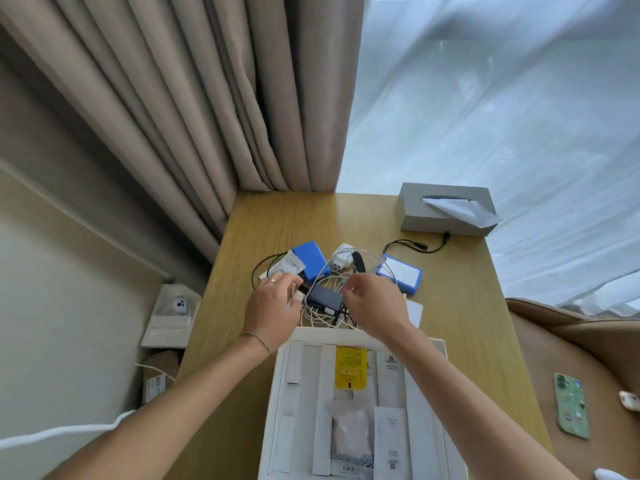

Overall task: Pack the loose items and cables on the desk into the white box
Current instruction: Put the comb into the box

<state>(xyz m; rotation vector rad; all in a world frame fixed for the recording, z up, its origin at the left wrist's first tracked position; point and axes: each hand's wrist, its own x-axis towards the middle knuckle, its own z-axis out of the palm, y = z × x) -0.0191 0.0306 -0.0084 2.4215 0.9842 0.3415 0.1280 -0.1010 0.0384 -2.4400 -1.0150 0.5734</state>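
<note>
white and cream cables (323,315) lie knotted round the dark grey rectangular power adapter (325,299) in the middle of your pale wooden desk (460,341), just beyond the far rim of the open white cardboard box (273,403), so the main risk is the tangle: lift one piece and the loops will likely drag the adapter, the white wall plug (341,259) or the black cylindrical gadget (359,262) along, and something could slide off the edge or spill across the packets already in the box. the blue rectangular block on the left (311,259) and the blue-edged flat pack with a white label (400,273) sit close to the heap, and the thin black lead (420,244) trails towards the grey tissue box (445,209), so a sharp pull may snag those too

your left hand (273,308) hovers at the left of the heap, fingers partly curled and reaching by the small white sachet (287,266); whether it already pinches a cable i cannot tell. your right hand (375,304) is loosely curled above the right side of the tangle, fingertips drawn together as if nipping a cream strand, though the grip itself is hidden
</note>
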